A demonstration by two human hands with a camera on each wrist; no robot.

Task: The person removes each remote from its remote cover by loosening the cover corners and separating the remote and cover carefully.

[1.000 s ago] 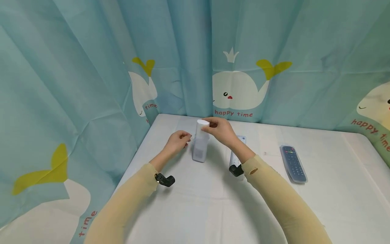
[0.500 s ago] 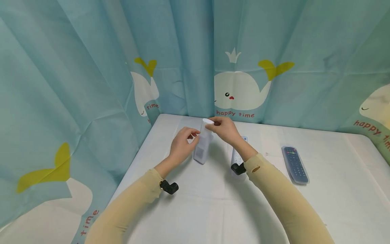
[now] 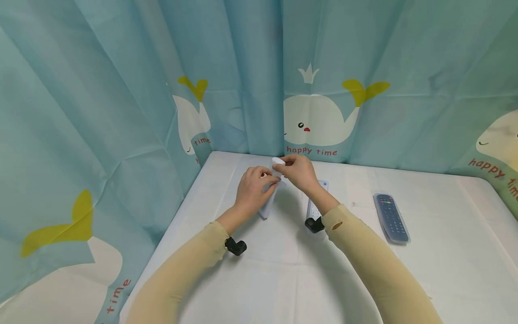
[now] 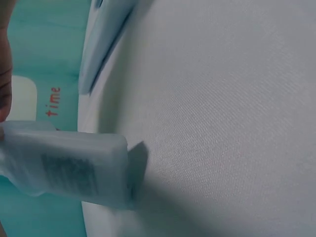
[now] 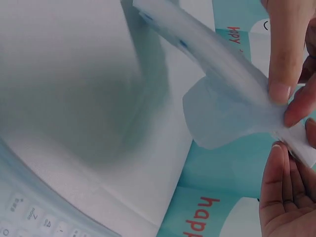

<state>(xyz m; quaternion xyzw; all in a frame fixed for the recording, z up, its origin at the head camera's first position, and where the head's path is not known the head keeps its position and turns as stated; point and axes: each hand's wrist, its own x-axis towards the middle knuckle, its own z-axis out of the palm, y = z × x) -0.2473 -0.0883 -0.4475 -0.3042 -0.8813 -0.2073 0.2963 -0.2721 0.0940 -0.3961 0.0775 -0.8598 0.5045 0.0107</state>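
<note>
A white remote control (image 3: 277,166) stands tilted, its lower part inside a translucent soft cover (image 3: 265,210). My right hand (image 3: 300,173) pinches the remote's bare upper end. The left hand (image 3: 252,191) pinches the cover near its mouth, thumb and fingers bent, and hides much of it in the head view. In the left wrist view, a dark label shows through the cover (image 4: 74,165). A loose flap of the cover (image 5: 222,116) hangs out beside the remote in the right wrist view, where the left fingers press its edge close to the right fingertips.
Beneath the right forearm lies a second pale remote (image 3: 312,209) in a clear cover, partly hidden. A dark remote in a clear cover (image 3: 391,219) rests farther right on the white table (image 3: 279,274). Behind the table hangs a blue curtain (image 3: 251,90) with whale prints.
My left hand has come in from the left and taken hold of the cover. The remote and cover have tilted, their top shifting slightly right; the right hand keeps its pinch.
</note>
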